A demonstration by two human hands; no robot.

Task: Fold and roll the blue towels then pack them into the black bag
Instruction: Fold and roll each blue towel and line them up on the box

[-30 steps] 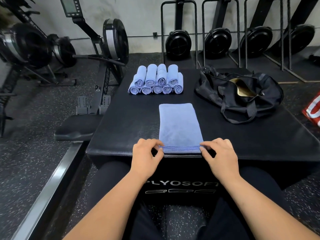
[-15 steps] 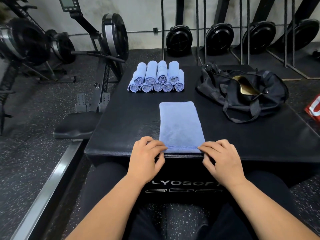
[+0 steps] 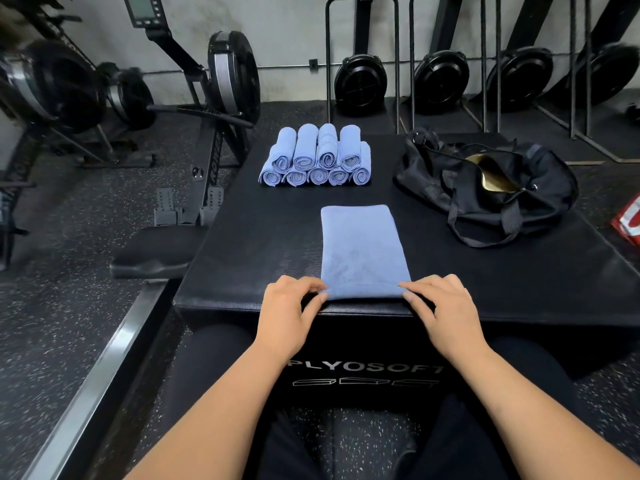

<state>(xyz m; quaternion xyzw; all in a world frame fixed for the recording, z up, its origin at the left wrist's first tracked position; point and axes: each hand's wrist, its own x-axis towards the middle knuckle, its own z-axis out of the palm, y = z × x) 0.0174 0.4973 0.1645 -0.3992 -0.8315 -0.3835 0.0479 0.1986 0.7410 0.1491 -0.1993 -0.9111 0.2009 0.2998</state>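
The left hand (image 3: 289, 308) and the right hand (image 3: 446, 311) sit side by side at the near edge of a black padded box (image 3: 242, 258), palms down and fingers curled. Each one pinches a near corner of the folded towel (image 3: 363, 247): the left hand has the left corner, the right hand the right corner. Between the two hands the towel's near edge is turned up and over into a low, narrow lip, the first turn of a roll. The thumbs are tucked under and mostly hidden.

Out from the fingertips, the rest of the blue towel lies flat on the box top as a long rectangle running straight away from the person.

Beyond its far end, a little toward the left hand's side, stands a stack of rolled towels (image 3: 317, 157): five rolls below and four on top, their spiral ends facing the hands.

Further out on the right hand's side, well apart from the flat towel, the black bag (image 3: 540, 181) slumps on the box with its mouth open, gold lining showing, and a strap looped toward the hands.

To the left of the box is a rowing machine (image 3: 225, 84). At the far right edge lies a red and white object (image 3: 628, 220).
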